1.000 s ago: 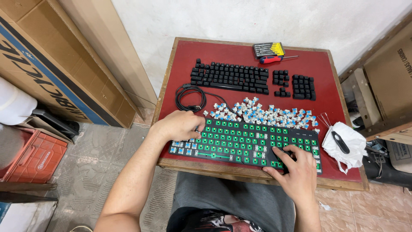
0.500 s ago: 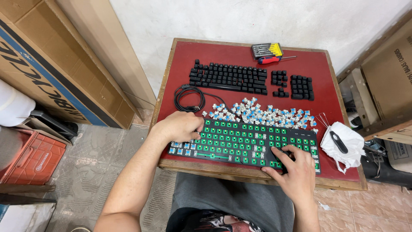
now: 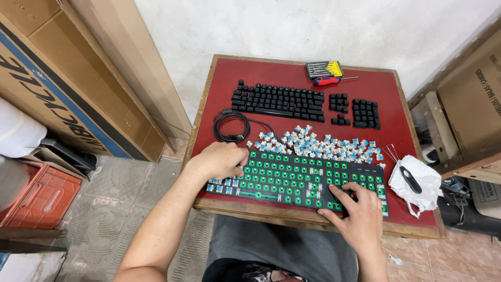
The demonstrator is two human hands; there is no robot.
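A black keyboard frame (image 3: pixel 292 180) with green-lit switch sockets and no caps lies at the near edge of the red table (image 3: pixel 292 70). My left hand (image 3: pixel 219 159) curls over the frame's left end and grips it. My right hand (image 3: pixel 357 216) rests on its right end, fingers spread, fingertips on the dark patch by the lower right sockets. A heap of loose blue and white switches (image 3: pixel 318 145) lies just behind the frame. Farther back the black keycaps (image 3: pixel 279 99) are laid out in keyboard order, with smaller groups (image 3: pixel 365 114) to their right.
A coiled black cable (image 3: pixel 229 125) lies left of the switches. A small screwdriver set (image 3: pixel 323 69) and a red-handled screwdriver (image 3: pixel 329 81) sit at the back. A white cloth with a black tool (image 3: pixel 415 183) lies at the right. Cardboard boxes (image 3: pixel 78 78) stand on both sides, and a red crate (image 3: pixel 39 196) on the floor.
Both hands stay on the keyboard frame; my right hand's fingers have shifted slightly over its right end. Nothing else has moved.
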